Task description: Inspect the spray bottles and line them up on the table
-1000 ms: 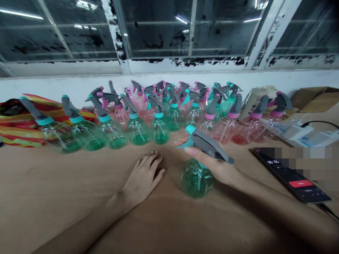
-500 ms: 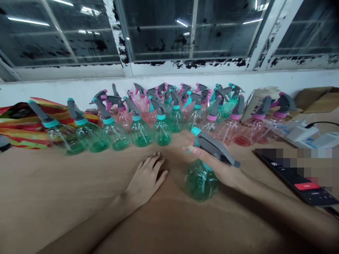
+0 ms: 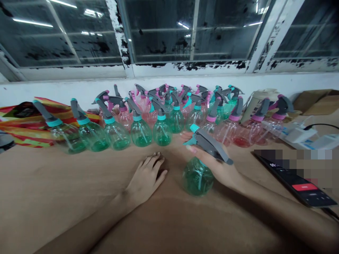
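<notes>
My right hand [image 3: 217, 165] is wrapped round the neck of a green spray bottle [image 3: 198, 178], below its grey head with a turquoise nozzle and trigger. The bottle is nearly upright, with a pale tube inside; whether its base touches the table I cannot tell. My left hand [image 3: 145, 176] lies on the wooden table [image 3: 66, 190] with fingers spread, holding nothing. Beyond it stands a row of green spray bottles, the closest being one with a turquoise collar [image 3: 162, 132]. Pink spray bottles [image 3: 241, 135] stand behind and to the right of my right hand.
More green and pink spray bottles crowd against the wall. A red and yellow bag [image 3: 23, 130] lies at the far left. To the right are a phone [image 3: 296, 181] with a cable, a white power strip [image 3: 299, 132], a pale container [image 3: 258, 102] and a cardboard box [image 3: 317, 100].
The held spray bottle shifted slightly right and down, then back left and up, in my right hand. Its turquoise trigger, mostly hidden half a second ago, shows again. My left hand stays flat.
</notes>
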### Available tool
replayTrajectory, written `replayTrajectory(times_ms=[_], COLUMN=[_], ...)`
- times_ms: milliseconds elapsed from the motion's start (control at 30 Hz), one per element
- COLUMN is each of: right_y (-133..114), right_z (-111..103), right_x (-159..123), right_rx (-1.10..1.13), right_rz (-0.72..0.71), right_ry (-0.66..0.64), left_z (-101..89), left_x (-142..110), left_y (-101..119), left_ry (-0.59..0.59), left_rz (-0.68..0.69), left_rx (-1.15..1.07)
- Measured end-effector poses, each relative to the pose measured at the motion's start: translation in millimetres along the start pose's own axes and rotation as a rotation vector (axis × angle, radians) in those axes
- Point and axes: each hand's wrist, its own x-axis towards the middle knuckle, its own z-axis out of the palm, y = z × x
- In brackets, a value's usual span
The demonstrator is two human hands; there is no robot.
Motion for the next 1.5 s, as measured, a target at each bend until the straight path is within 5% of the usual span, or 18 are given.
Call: replayTrajectory(times_ms=[467, 1167, 1500], right_y=[0.7, 3.6, 2.6], right_z=[-7.9, -5.1, -4.9], right_x=[-0.6, 1.5, 0.5], right_rx=[-0.176, -0.095, -0.232], right_rz=[0.064, 0.017, 0.028], right_ry=[0.040, -0.007, 0.086], left_z=[-1.7, -0.4, 0.1], left_x=[0.0, -0.6, -1.2], left_y=[1.3, 0.7, -0.9], left_ry=[-0.020, -0.002, 0.025], left_rz=[-0.005, -0.007, 0.007], left_rx=[0.005, -0.012, -0.027])
